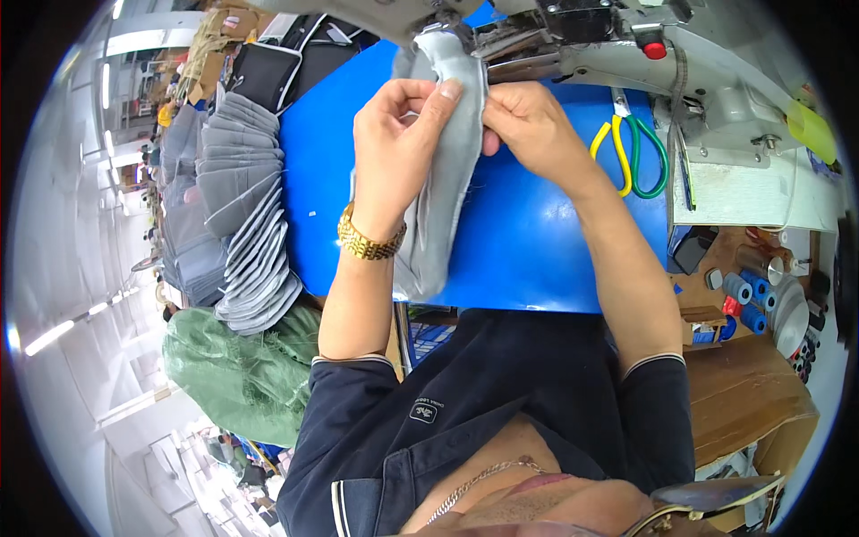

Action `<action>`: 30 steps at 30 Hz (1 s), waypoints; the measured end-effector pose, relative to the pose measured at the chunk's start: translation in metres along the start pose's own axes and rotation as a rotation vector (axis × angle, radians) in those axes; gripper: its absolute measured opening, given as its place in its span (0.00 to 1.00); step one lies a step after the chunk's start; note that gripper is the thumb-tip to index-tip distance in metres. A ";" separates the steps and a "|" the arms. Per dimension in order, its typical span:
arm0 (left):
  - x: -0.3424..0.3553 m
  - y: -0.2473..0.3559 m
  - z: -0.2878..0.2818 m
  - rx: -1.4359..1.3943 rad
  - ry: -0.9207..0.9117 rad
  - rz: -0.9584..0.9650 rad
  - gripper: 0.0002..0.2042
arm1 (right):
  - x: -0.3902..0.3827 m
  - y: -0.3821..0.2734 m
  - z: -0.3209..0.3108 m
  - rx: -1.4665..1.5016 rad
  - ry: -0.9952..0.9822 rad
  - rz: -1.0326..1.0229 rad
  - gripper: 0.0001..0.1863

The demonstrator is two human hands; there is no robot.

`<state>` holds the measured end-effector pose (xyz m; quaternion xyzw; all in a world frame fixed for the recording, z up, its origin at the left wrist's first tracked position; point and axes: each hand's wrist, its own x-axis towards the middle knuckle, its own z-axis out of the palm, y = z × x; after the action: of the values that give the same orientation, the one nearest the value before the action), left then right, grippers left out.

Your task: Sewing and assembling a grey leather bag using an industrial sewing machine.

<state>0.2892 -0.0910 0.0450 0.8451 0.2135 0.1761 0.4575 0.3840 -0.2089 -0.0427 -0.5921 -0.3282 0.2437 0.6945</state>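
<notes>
A long strip of grey fabric (446, 192), folded in layers, runs from under the sewing machine's needle area (438, 22) toward me over a blue tabletop (537, 242). My left hand (398, 134) pinches it between thumb and fingers, with the thumb lying on top. On the fabric's right edge my right hand (532, 125) is closed, its thumb and fingertips pressed together on the cloth. The far end of the fabric sits at the machine's presser foot; the needle itself cannot be made out.
Scissors with yellow and green handles (633, 157) lie right of my right hand. Stacked grey fabric pieces (242, 170) stand at the left, above a green sack (237, 376). Thread spools (756, 291) and a cardboard box (747, 385) are at the right. The machine body (734, 72) spans the far side.
</notes>
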 end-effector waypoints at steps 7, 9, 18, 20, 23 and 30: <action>0.003 -0.006 0.002 -0.475 -0.244 -0.298 0.13 | -0.014 -0.013 -0.004 0.049 0.086 0.045 0.16; 0.002 -0.007 0.004 -0.514 -0.230 -0.364 0.13 | -0.017 -0.015 -0.005 0.074 0.103 0.064 0.14; 0.006 -0.010 0.007 -0.493 -0.201 -0.291 0.12 | -0.025 -0.024 -0.017 0.082 -0.017 0.109 0.13; 0.008 -0.010 0.010 -0.446 -0.153 -0.258 0.11 | -0.025 -0.024 -0.015 0.098 0.002 0.050 0.13; 0.019 -0.009 0.012 -0.442 -0.107 -0.224 0.12 | -0.018 -0.023 -0.013 0.050 0.078 0.037 0.15; 0.028 -0.013 0.017 -0.365 -0.024 -0.116 0.14 | -0.026 -0.033 -0.015 -0.031 0.151 0.066 0.17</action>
<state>0.3189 -0.0822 0.0281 0.7365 0.2210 0.1750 0.6150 0.3759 -0.2440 -0.0156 -0.6300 -0.2591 0.2160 0.6995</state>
